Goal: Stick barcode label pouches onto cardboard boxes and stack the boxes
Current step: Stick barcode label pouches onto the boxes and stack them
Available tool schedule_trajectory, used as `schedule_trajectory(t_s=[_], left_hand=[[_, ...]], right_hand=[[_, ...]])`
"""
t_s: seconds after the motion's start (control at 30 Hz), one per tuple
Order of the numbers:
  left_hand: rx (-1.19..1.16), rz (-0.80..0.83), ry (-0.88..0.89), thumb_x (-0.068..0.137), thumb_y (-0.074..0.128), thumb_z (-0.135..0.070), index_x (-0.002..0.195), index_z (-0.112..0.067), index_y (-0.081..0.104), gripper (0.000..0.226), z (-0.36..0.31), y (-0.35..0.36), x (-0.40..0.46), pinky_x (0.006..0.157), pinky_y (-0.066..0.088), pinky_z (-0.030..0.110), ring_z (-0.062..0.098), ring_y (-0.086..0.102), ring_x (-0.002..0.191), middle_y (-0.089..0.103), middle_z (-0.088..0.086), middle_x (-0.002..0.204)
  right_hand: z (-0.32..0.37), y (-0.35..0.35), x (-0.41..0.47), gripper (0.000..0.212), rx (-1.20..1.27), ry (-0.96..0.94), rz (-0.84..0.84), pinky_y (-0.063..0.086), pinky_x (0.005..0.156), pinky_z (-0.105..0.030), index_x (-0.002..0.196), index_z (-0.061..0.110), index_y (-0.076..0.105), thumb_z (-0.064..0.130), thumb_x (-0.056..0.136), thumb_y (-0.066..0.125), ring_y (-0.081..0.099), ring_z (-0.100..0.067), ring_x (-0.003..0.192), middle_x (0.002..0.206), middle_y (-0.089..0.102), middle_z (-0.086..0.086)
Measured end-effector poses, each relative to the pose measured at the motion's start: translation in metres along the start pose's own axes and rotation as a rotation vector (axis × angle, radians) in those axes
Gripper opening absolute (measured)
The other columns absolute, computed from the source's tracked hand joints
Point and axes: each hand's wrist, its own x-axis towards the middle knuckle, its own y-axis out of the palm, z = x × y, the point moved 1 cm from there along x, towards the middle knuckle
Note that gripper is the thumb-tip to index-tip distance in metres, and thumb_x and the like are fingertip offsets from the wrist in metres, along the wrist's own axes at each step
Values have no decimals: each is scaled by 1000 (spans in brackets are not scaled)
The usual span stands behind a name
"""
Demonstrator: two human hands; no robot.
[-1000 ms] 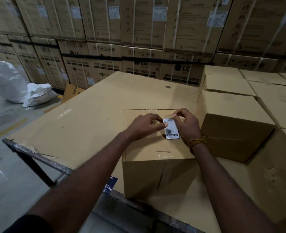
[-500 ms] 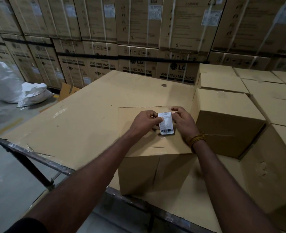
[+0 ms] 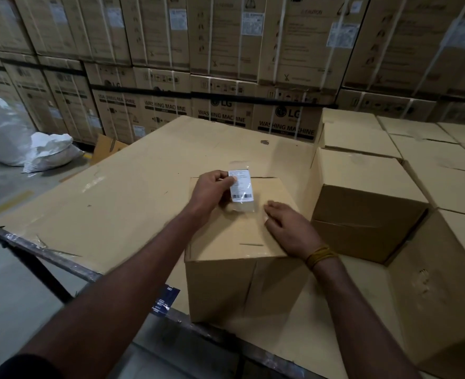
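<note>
Clear plastic barcode label pouch (image 3: 241,190) pinched at its top-left corner by left hand (image 3: 212,191) over the cardboard box (image 3: 226,236) top, likely lining up placement, right hand (image 3: 287,228) spread flat on the lid steadying it.

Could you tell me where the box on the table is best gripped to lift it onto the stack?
Probably the box by its two opposite side walls, low down, one hand from each side. Its top is flat and closed, offering no edge to hook. The left hand pinches the label pouch; the right hand rests on top.
</note>
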Motion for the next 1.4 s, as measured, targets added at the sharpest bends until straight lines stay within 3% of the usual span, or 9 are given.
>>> schedule_trajectory(t_s=[0.1, 0.2, 0.43, 0.67, 0.83, 1.0, 1.2, 1.3, 1.4], left_hand=[[10, -40, 21, 93, 64, -11, 91, -8, 71, 8, 5, -11, 8, 59, 45, 31, 22, 59, 67, 68, 12, 79], [2, -53, 37, 94, 62, -10, 95, -9, 73, 11, 9, -9, 7, 61, 51, 31, 21, 66, 67, 72, 5, 79], [146, -104, 120, 82, 61, -25, 86, -24, 76, 16, 13, -8, 9, 78, 57, 43, 22, 72, 77, 77, 2, 83], [249, -123, 198, 93, 60, -13, 115, -20, 75, 27, 14, -6, 6, 72, 55, 34, 12, 65, 71, 75, 0, 81], [387, -97, 249, 95, 62, -12, 140, -21, 57, 46, 12, -5, 7, 63, 40, 26, 7, 47, 58, 48, -9, 58], [350, -67, 245, 94, 60, -12, 122, -25, 69, 32, 14, -6, 4, 54, 36, 13, 0, 48, 53, 52, -9, 61], [307, -47, 217, 94, 61, -17, 101, -24, 78, 20, 15, -5, 3, 64, 43, 24, 7, 58, 66, 73, -2, 80], [374, -30, 231, 94, 60, -16, 102, -22, 78, 21, 14, -6, 3, 67, 45, 23, 7, 62, 74, 73, -8, 85], [364, -17, 222, 95, 60, -17, 103, -22, 78, 20, 16, -5, 4, 73, 51, 28, 14, 68, 84, 76, -2, 93]], right_hand=[[16, 7, -29, 62, -182, 17, 137, 7, 121, -32, 158, 18, 16, 48, 105, 26, 11, -16, 152, 166, 8, 1], [32, 13, -56, 69, -208, 54, 185, 1, 121, -31, 159, 20, 4, 56, 102, 19, 1, -13, 152, 166, -3, 3], [25, 14, 20, 77, -242, 101, 253, 1, 123, -36, 159, 16, 2, 63, 100, 18, -1, -16, 153, 166, -6, -1], [38, 13, -42, 77, -213, 70, 296, -1, 122, -31, 158, 21, -5, 64, 98, 17, -7, -11, 152, 165, -14, 5], [36, 9, -12, 78, -227, 94, 341, 1, 122, -35, 158, 19, -2, 65, 98, 19, -4, -13, 152, 166, -10, 2], [34, 11, 16, 80, -228, 138, 294, 2, 123, -37, 159, 14, 2, 64, 99, 20, -1, -16, 153, 166, -7, -3], [44, 9, -47, 80, -204, 114, 319, 2, 123, -33, 159, 21, -4, 66, 97, 18, -5, -12, 152, 165, -13, 5], [42, 8, -16, 80, -223, 115, 340, 2, 122, -35, 159, 18, -2, 66, 98, 19, -4, -14, 152, 166, -10, 1], [41, 10, 18, 80, -250, 144, 313, 3, 122, -37, 159, 14, 1, 65, 99, 18, -1, -17, 153, 166, -6, -4]])
